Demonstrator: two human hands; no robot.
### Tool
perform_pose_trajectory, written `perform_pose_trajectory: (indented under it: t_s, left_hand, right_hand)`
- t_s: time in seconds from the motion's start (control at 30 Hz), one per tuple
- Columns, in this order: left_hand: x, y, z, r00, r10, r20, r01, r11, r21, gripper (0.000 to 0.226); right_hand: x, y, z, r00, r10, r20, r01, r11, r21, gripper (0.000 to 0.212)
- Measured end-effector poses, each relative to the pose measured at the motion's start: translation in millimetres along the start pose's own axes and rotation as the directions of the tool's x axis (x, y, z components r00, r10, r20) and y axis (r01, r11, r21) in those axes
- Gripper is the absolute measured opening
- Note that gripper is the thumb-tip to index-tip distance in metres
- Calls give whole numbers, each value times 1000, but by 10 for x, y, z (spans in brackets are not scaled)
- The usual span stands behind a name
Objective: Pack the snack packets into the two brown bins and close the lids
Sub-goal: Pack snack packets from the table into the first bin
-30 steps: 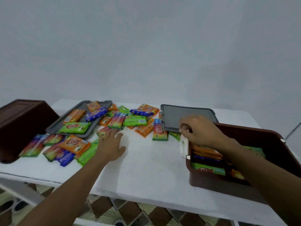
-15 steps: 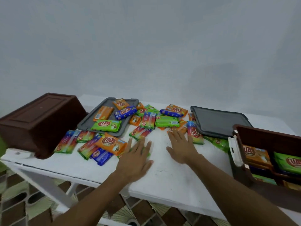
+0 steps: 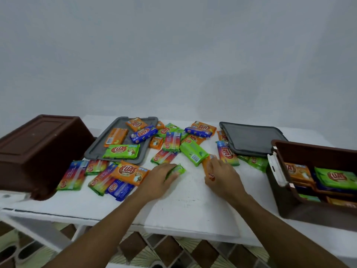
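Gathering step: left hand (image 3: 160,179) curls round a green packet (image 3: 178,169), right hand (image 3: 222,176) pinches an orange packet (image 3: 207,166); next, probably lift both into the open bin (image 3: 313,153).

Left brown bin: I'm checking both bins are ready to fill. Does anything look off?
Yes. The left brown bin lies overturned, base up, at the left end of the table, so nothing can go in until it is righted.

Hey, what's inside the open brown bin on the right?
An orange packet and a green packet lie on top, with blue packets beneath. Lower layers and the bottom of the brown bin are covered.
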State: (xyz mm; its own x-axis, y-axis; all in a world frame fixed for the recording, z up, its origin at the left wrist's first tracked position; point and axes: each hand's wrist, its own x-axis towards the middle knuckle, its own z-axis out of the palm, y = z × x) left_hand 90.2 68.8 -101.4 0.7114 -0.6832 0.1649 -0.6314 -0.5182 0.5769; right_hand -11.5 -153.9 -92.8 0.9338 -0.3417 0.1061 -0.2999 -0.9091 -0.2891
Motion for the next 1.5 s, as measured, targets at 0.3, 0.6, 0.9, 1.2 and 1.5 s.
perform_pose_trajectory:
  t_s: [0.3,0.6,0.9,1.2,1.5]
  left_hand:
    - [176,342,-427,817,-381,433,549,285,-786,58]
    - [386,444,-379,874,-381,300,481,606,-633,21]
    - [836,1144,-239,932,-244,268,329,880,-342,36]
    - [1328,2218,311,971,55,231,35,928,-371,17]
    - [1663,3259,785,883,261,389,-230,965,-127,41]
  right_hand:
    - [68,82,-336,871,490,18,-333,563,756,27]
    - [146,111,-739,866,334,372,-462,250,851,31]
    - [51,568,-1594,940,176,293,-340,404,849,16]
    - [-355,1893,-2248,949,218,228,-308,478,823,25]
    - [-686,2906,-2347,943,143,302,-249,903,350,16]
